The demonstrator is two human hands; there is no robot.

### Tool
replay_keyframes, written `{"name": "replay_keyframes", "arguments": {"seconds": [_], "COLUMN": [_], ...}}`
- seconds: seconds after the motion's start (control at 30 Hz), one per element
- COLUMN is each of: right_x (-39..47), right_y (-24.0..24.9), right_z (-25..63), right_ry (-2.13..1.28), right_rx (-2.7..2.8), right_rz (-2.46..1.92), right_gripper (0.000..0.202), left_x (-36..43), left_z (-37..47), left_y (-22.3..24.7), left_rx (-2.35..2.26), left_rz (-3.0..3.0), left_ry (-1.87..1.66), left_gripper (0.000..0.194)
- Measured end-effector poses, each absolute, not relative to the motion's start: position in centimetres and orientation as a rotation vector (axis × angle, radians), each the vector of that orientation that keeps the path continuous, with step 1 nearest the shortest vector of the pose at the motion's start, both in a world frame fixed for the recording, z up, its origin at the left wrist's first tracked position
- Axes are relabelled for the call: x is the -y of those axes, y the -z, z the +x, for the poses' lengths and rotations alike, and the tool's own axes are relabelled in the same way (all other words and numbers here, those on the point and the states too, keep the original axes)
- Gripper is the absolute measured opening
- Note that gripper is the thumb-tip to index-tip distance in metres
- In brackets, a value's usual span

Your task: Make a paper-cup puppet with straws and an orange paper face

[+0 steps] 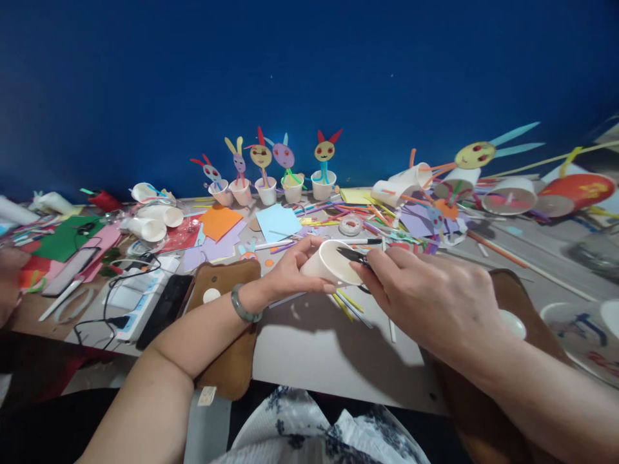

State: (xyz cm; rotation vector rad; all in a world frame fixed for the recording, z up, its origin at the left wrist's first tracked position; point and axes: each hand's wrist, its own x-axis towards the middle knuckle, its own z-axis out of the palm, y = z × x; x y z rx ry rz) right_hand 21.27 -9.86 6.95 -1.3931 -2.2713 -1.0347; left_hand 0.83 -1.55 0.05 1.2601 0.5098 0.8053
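Paper cup [329, 261] pinched in left hand [290, 274]; right hand [425, 296] grips scissors [354, 256] at rim. Risk: blade slips, tears cup/nicks thumb.

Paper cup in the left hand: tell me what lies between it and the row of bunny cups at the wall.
Head view: colored straws, a tape roll, a light-blue paper sheet and a white pen.

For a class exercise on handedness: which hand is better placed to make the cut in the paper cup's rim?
Probably the right hand: it holds the small black snips at the rim of the paper cup, which the left hand steadies.
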Motion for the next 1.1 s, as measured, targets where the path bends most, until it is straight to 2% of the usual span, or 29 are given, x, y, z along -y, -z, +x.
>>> {"name": "replay_keyframes", "arguments": {"seconds": [0.3,0.5,1.1], "right_x": [9.9,10.2,10.4], "right_y": [-7.2,-7.7,-7.4], "right_z": [21.3,21.5,21.4], "right_ry": [0.880,0.791,0.984], "right_rx": [2.301,2.349,2.309], "right_rz": [-1.508,-1.562,-1.474], "right_gripper": [0.038,0.037,0.034], "left_x": [1.7,2.0,1.9], "left_z": [1.1,0.8,1.0], "left_y": [-0.4,-0.2,-1.0], "left_rx": [-0.505,-0.523,-0.558], "left_rz": [1.272,1.232,1.264], "left_ry": [-0.801,-0.739,-0.764], "left_gripper": [0.068,0.069,0.068]}}
